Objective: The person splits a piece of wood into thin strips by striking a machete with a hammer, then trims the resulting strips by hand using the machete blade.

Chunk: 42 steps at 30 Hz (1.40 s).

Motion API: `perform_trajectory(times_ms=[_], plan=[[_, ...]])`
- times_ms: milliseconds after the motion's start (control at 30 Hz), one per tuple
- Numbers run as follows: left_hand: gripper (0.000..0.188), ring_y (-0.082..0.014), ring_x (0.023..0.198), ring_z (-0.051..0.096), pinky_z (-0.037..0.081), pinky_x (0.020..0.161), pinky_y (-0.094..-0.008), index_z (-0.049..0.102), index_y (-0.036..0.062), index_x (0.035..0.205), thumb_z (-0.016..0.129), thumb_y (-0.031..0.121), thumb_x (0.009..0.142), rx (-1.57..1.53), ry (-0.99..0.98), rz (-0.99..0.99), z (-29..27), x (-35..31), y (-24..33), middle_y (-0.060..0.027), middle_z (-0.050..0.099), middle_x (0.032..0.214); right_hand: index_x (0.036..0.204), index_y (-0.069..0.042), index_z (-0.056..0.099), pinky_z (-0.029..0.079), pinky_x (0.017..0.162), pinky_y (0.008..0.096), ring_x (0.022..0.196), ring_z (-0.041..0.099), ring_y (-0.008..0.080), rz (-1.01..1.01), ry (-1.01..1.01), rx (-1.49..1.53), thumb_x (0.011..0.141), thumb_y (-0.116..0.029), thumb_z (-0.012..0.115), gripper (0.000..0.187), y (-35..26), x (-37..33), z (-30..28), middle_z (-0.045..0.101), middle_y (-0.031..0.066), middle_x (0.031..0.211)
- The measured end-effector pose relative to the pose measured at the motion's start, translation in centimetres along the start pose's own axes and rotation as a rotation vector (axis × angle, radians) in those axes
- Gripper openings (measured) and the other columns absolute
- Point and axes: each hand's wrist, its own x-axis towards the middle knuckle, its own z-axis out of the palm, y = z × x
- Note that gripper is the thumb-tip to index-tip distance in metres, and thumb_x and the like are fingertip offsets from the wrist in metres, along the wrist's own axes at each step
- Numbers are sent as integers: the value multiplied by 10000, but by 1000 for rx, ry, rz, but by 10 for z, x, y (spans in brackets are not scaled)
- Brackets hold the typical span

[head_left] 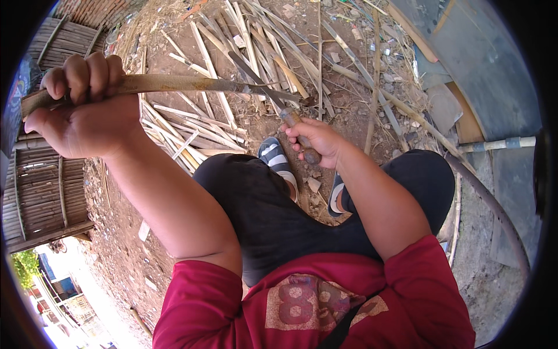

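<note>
My left hand [96,125] is raised at the left, its fingers wrapped round one end of a long bamboo strip [174,83]. The strip runs across to the right and narrows toward its far end. My right hand [322,141] grips the wooden handle of a machete [248,71] in front of my knees. Its dark blade points up and to the left and crosses the strip near that thin end. Whether the edge bites into the bamboo there, I cannot tell.
Split bamboo pieces [200,131] lie heaped on the dirt ground, ahead and to the left of my sandalled feet [278,160]. Long poles [401,106] lie slanting at the right beside grey sheets [494,70]. A woven bamboo wall [43,189] stands at the left.
</note>
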Motion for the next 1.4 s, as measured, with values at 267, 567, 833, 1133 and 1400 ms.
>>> perform_trajectory(times_ms=[267, 567, 833, 1133, 1400], plan=[[478, -135, 558, 235, 216, 548, -313, 463, 154, 736, 610, 594, 851, 23, -51, -30, -6, 5, -2, 9, 314, 644, 1003, -102, 564, 456, 502, 264, 575, 471, 58, 15, -28, -25, 886, -129, 626, 135, -7, -1, -10, 512, -34, 760], [839, -502, 1265, 503, 339, 1103, -665, 609, -43, 1281, 400, 683, 916, 319, 268, 257, 32, -3, 38, -310, 574, 1325, 973, -67, 557, 481, 500, 304, 574, 479, 79, -182, 178, -407, 891, -133, 624, 125, -4, 8, -9, 513, -8, 738], [431, -181, 669, 423, 382, 684, -364, 565, 43, 911, 398, 430, 1000, 6, -197, -58, -7, 2, 68, -53, 495, 765, 938, -78, 556, 464, 521, 294, 576, 487, 94, -40, 134, -204, 888, -136, 624, 103, -7, -2, 0, 519, -10, 719], [397, -173, 647, 373, 365, 680, -338, 466, 107, 837, 325, 380, 1089, 223, 166, 154, 8, 5, 50, -6, 379, 709, 931, -111, 556, 467, 530, 288, 582, 481, 84, -12, 161, -90, 906, -131, 640, 90, 8, 8, 11, 517, -23, 731], [446, -173, 642, 368, 368, 671, -334, 447, 119, 835, 250, 402, 1117, 251, 226, 146, 8, 6, 27, -19, 379, 713, 959, -106, 554, 476, 545, 306, 591, 475, 91, -60, 167, -15, 893, -130, 646, 116, 3, 1, 17, 512, -16, 742]])
